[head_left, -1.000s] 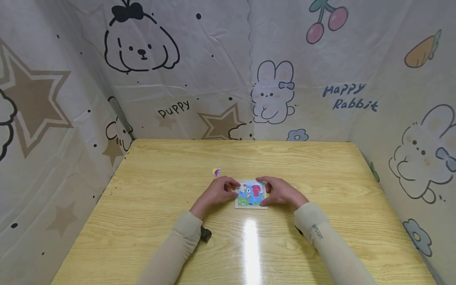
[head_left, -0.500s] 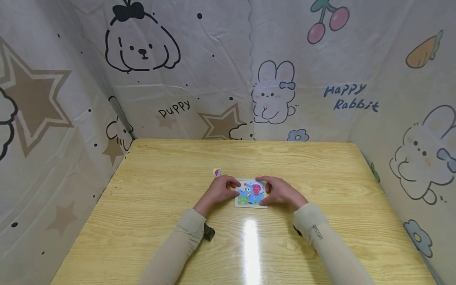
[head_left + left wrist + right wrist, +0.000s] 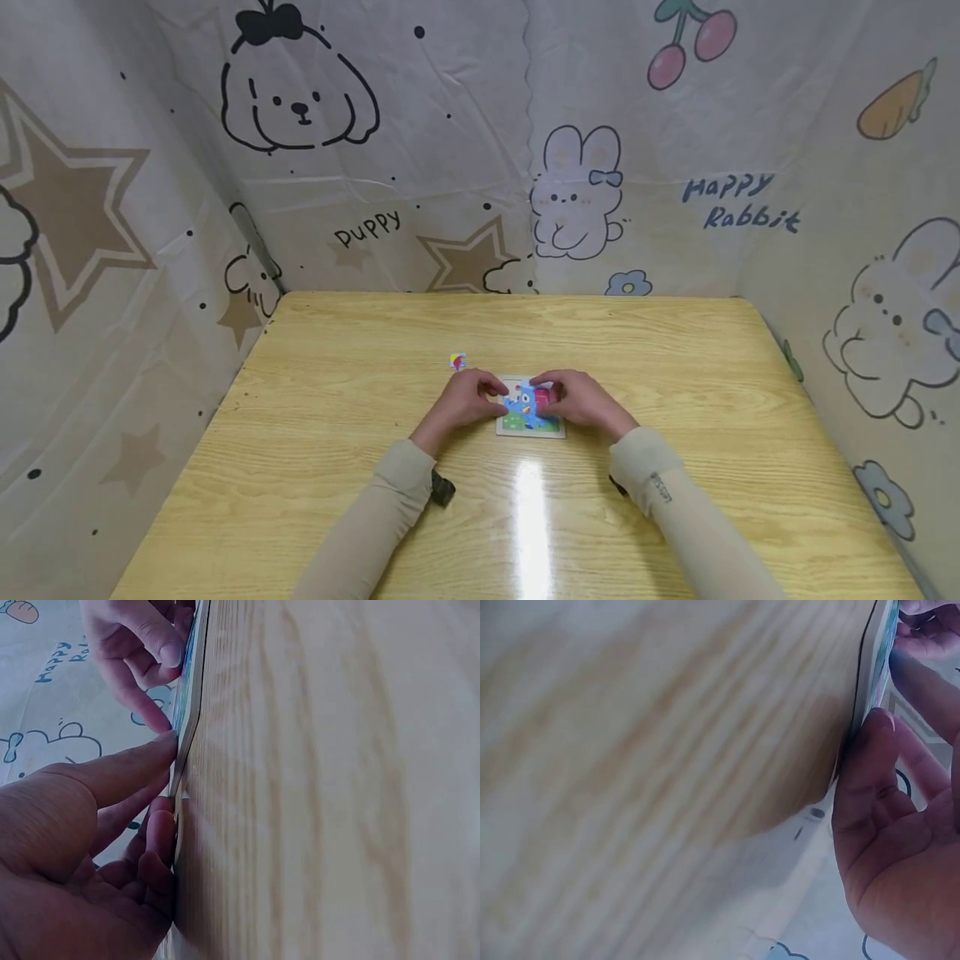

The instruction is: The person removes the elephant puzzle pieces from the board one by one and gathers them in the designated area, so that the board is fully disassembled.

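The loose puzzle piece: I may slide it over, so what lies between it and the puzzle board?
In the head view, the left hand lies between the loose puzzle piece and the puzzle board, with some bare tabletop next to the piece.

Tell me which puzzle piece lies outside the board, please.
The yellow and red piece on the table, beyond the left hand; the other visible pieces lie inside the board.

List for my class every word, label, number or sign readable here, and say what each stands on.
"PUPPY": patterned backdrop, left of centre.
"Happy Rabbit": same backdrop, towards the right, over two lines.
Right sleeve: lettering too small and blurred to read.
Puzzle and loose piece: no readable text.
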Available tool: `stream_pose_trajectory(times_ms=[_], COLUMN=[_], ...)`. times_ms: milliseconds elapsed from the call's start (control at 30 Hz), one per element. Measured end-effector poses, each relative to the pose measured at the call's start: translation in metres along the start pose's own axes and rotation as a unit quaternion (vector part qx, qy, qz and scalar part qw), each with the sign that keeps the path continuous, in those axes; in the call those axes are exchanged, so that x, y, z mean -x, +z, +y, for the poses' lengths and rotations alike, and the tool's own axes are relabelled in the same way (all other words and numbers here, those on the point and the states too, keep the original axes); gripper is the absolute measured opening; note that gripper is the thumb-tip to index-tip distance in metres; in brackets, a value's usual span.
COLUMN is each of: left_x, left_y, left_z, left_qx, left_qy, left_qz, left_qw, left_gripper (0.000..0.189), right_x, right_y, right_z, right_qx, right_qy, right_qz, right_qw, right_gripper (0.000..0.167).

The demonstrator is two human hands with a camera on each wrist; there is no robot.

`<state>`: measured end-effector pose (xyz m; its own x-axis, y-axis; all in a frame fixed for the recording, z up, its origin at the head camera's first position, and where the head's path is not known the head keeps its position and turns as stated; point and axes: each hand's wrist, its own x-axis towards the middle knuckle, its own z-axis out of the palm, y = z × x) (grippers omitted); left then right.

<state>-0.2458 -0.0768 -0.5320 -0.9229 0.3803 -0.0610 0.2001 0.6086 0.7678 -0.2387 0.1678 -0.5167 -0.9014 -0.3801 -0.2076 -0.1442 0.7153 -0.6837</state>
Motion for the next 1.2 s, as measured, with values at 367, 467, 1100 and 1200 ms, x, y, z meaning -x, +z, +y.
stream_pose_trajectory(times_ms=[367, 467, 1100, 1200], left_x=[0.0004, 0.0008, 0.0014, 0.0014], left_y=[0.0021, 0.0018, 0.0024, 0.0025], left_z=[0.0026, 0.0041, 0.0016, 0.0008], left_qx=[0.014, 0.018, 0.072, 0.075], left_qy=[-0.024, -0.031, -0.011, -0.004], left_qz=[-0.004, -0.005, -0.008, -0.011], left_qw=[0.9996, 0.9993, 0.9973, 0.9971], left_gripper=[0.024, 0.024, 0.022, 0.022], right_x=[-0.0034, -0.004, -0.0043, -0.0044], right_y=[0.0067, 0.0073, 0.0062, 0.0057], right_z=[0.0008, 0.0014, 0.0006, -0.0001], right_qx=[0.04, 0.048, 0.046, 0.045], right_qy=[0.005, 0.007, 0.01, 0.01], right_qz=[0.044, 0.047, 0.04, 0.038], right_qw=[0.9982, 0.9977, 0.9981, 0.9982], right_gripper=[0.042, 0.043, 0.043, 0.043])
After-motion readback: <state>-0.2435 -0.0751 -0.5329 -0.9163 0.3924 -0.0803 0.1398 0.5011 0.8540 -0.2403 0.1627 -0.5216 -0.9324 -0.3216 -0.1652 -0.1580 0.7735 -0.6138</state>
